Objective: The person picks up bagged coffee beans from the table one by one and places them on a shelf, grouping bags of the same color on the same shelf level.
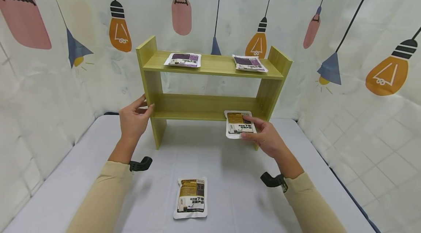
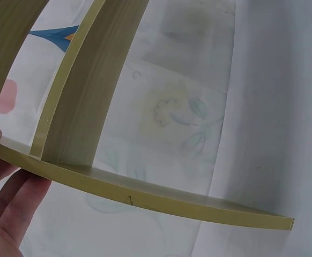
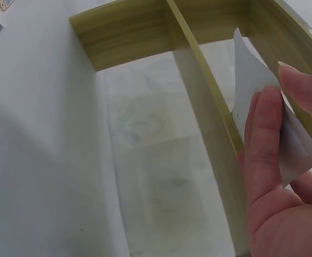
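Observation:
A greenish-yellow wooden shelf (image 1: 204, 106) with two boards stands on the table. My left hand (image 1: 134, 119) pinches its left side panel (image 2: 161, 201), thumb on one side and fingers on the other. In my right hand (image 1: 264, 138) is a white pouch (image 1: 239, 125) with a brown-and-black label, gripped between thumb and fingers at the front of the lower board's right end. The right wrist view shows the pouch's plain back (image 3: 252, 80) beside the board edge. Nearer me, a similar brown-labelled pouch (image 1: 190, 198) lies flat on the table.
Two purple-labelled pouches lie on the upper board, one at the left (image 1: 182, 60) and one at the right (image 1: 249, 63). A white cloth covers the table (image 1: 230, 192). Behind the shelf hangs a pale curtain (image 1: 210, 6) printed with lamps.

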A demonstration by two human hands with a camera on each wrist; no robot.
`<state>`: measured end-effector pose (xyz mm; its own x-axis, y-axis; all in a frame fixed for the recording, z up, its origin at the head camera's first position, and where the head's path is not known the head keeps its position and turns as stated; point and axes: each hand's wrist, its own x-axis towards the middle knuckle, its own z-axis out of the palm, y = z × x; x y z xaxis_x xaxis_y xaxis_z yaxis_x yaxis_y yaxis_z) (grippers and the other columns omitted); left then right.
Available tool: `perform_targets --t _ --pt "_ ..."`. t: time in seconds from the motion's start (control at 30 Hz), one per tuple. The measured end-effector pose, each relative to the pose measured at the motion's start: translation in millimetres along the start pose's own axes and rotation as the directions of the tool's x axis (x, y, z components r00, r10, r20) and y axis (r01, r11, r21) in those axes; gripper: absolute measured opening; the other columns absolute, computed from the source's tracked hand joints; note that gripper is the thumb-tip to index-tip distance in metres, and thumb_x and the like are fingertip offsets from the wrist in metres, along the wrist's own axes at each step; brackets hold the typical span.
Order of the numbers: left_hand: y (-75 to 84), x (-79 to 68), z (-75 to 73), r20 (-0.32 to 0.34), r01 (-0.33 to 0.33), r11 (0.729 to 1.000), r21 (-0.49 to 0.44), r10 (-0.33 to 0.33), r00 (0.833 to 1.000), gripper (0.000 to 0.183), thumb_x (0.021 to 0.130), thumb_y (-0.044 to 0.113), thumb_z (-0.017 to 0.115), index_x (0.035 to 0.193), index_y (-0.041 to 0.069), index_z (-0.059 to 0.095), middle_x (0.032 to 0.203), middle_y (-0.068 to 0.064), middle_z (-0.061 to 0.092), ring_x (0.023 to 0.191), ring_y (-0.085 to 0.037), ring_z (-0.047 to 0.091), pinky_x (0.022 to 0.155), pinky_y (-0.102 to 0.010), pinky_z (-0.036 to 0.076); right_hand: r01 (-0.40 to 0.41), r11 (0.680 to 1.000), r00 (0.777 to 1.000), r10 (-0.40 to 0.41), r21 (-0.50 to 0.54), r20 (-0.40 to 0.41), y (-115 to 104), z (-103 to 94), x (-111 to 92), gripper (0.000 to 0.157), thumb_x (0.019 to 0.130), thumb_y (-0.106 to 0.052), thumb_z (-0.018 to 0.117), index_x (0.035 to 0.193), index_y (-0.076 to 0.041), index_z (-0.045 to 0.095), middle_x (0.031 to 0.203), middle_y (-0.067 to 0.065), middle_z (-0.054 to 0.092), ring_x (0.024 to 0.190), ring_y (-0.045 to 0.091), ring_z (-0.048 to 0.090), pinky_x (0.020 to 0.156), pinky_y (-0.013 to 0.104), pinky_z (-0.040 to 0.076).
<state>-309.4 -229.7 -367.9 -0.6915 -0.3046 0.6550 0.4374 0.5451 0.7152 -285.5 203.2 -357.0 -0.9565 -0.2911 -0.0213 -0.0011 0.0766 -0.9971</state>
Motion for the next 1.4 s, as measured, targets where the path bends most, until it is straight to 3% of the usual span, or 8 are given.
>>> perform_targets --t 0.47,0.77,1.13,1.4 --pt "1.9 0.5 0.2 0.013 0.018 1.0 0.004 -0.018 1.0 0.046 0.094 0.016 0.073 0.139 0.016 0.065 0.112 -0.02 0.077 0.068 0.019 0.056 0.066 -0.002 0.048 0.048 0.998 0.996 -0.046 -0.029 0.078 -2.4 -2.1 -0.5 0.088 0.081 0.007 0.08 0.158 -0.012 0.041 0.163 0.013 0.029 0.132 0.029 0.046 0.093 0.019 0.055" --pt "1.6 -0.1 -0.3 0.017 0.021 1.0 0.013 -0.022 1.0 0.046 0.094 0.017 0.073 0.14 0.016 0.064 0.112 -0.02 0.077 0.069 0.018 0.056 0.065 -0.002 0.048 0.062 0.998 0.998 -0.061 -0.033 0.016 -3.1 0.3 4.8 0.083 0.083 0.007 0.078 0.156 -0.009 0.044 0.158 0.016 0.036 0.128 0.026 0.049 0.09 0.018 0.055" --pt "2.6 -0.1 -0.9 0.016 0.02 1.0 0.007 -0.02 1.0 0.046 0.094 0.015 0.073 0.139 0.016 0.065 0.112 -0.02 0.077 0.068 0.019 0.056 0.065 -0.002 0.048 0.032 0.989 0.997 -0.042 -0.144 -0.068 -9.6 1.0 9.3 0.077 0.083 -0.005 0.083 0.152 -0.01 0.05 0.148 0.019 0.046 0.121 0.027 0.052 0.085 0.019 0.056" --pt "3.3 -0.8 -1.4 0.02 0.022 1.0 -0.003 -0.022 1.0 0.046 0.094 0.016 0.073 0.14 0.017 0.065 0.112 -0.02 0.077 0.069 0.018 0.057 0.067 -0.002 0.048 0.008 0.99 0.995 -0.021 -0.137 -0.1 -10.4 -0.2 15.3 0.074 0.083 -0.008 0.085 0.15 -0.01 0.053 0.142 0.02 0.051 0.097 0.02 0.068 0.083 0.031 0.062"
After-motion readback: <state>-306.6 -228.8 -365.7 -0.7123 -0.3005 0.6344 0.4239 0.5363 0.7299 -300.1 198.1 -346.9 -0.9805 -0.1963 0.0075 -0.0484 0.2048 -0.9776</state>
